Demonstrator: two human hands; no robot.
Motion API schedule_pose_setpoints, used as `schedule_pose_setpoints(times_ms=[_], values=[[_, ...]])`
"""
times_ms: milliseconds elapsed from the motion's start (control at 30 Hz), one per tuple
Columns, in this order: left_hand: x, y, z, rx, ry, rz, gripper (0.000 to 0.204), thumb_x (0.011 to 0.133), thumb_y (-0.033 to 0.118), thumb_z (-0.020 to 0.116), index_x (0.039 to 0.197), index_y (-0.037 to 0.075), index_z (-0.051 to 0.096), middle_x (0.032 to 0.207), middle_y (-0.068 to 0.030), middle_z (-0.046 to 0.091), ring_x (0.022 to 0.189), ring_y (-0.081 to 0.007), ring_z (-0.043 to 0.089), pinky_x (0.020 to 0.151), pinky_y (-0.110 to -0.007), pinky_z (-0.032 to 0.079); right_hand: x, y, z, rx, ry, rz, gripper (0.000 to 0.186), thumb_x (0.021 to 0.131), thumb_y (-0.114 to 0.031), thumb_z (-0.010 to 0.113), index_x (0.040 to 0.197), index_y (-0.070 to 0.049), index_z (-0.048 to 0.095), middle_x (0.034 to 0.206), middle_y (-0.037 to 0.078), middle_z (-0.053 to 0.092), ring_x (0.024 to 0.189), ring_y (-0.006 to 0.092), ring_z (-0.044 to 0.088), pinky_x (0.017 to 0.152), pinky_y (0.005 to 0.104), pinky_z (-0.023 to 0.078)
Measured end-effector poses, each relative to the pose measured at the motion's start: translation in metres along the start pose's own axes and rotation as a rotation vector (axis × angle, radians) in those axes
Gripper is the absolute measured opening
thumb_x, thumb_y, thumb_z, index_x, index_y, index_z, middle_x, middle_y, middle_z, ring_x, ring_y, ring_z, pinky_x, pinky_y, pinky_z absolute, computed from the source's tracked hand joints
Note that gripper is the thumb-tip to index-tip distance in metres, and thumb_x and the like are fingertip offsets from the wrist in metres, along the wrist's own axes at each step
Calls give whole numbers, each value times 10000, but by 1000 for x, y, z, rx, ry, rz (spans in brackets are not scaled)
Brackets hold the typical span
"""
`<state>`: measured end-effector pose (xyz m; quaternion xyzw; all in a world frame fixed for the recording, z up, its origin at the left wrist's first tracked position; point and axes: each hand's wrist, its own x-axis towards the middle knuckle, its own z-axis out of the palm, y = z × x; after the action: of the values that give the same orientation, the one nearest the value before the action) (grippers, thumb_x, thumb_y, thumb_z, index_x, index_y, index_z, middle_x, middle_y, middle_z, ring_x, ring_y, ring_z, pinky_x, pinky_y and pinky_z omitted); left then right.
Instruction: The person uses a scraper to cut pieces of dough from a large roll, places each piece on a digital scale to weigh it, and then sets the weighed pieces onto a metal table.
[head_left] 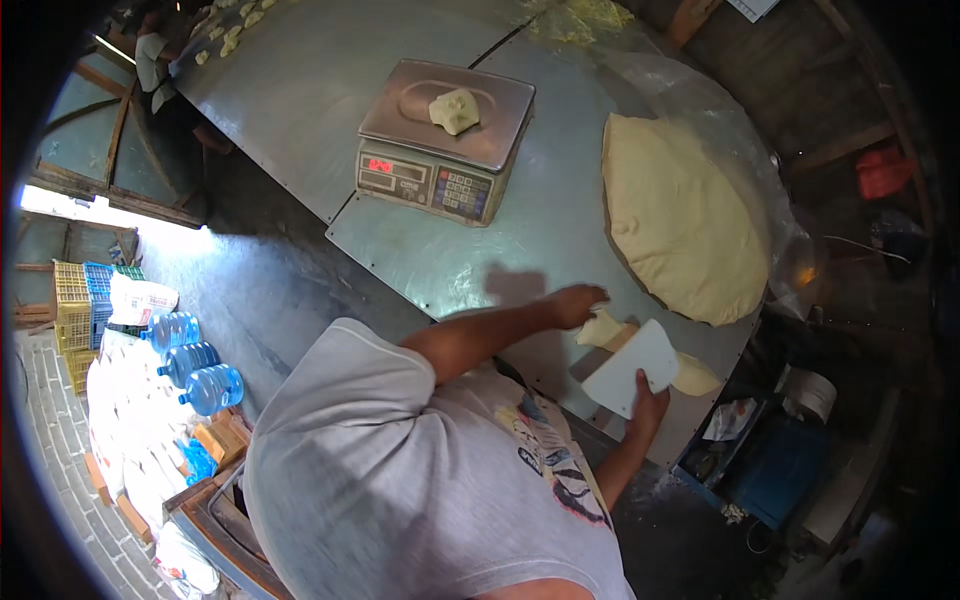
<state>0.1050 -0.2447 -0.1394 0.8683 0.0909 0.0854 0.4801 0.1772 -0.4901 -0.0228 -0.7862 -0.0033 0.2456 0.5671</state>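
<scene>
My left hand point(577, 306) is at the left end of a pale strip of dough point(602, 330), its fingers bent around that end. In my right hand point(648, 402) is a white flat dough scraper point(632, 372), held tilted over the middle of the strip. The scraper hides part of the dough, and another stretch of it point(696, 377) shows on its right side. Just beyond my hands lies a large, smooth mass of dough point(685, 220) on the metal table point(560, 190). A small lump of dough point(455, 111) rests on the pan of a digital scale point(430, 170), whose red display is lit.
Clear plastic sheeting point(735, 120) lies along the table's far right side. Several dough pieces point(232, 40) sit at the far left end, near another person point(155, 65). Blue water bottles point(212, 388) and plastic crates point(75, 310) stand on the left. A blue container point(780, 475) is at right.
</scene>
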Motion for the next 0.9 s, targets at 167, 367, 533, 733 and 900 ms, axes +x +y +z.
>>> schedule_pose_setpoints(times_ms=[167,367,533,733,900], values=[[0,11,8,140,-66,-234,241,761,209,775,962,86,722,986,-116,711,1017,-333,649,909,-459,493,6,-24,40,-358,-124,-271,466,855,-55,700,1278,67,545,1178,174,664,1083,272,638,934,370,475],[-47,-12,14,-40,178,-412,195,787,157,717,931,35,667,938,-186,684,958,-394,645,842,-467,510,23,8,138,-808,-29,-258,395,807,-157,718,1110,62,594,1054,290,667,1008,460,640,871,487,500],[-39,-25,-29,106,577,-363,209,822,120,654,943,-6,538,864,-225,651,880,-444,639,775,-493,513,54,24,163,-573,-176,-381,429,777,-125,750,1132,51,586,1076,285,662,1018,436,647,872,471,505],[-28,-39,-146,-425,876,-401,237,991,251,514,1059,24,520,866,-254,578,827,-439,594,775,-524,455,30,63,108,-101,-280,-213,460,832,-23,707,1259,61,560,1160,121,662,1063,236,622,959,349,449],[-22,24,-316,262,1304,-129,510,885,327,659,1217,-9,470,1145,-220,549,1000,-403,540,843,-496,435,23,57,69,-66,-227,-125,497,836,-6,699,1298,70,535,1233,140,640,1124,245,608,978,344,444]])
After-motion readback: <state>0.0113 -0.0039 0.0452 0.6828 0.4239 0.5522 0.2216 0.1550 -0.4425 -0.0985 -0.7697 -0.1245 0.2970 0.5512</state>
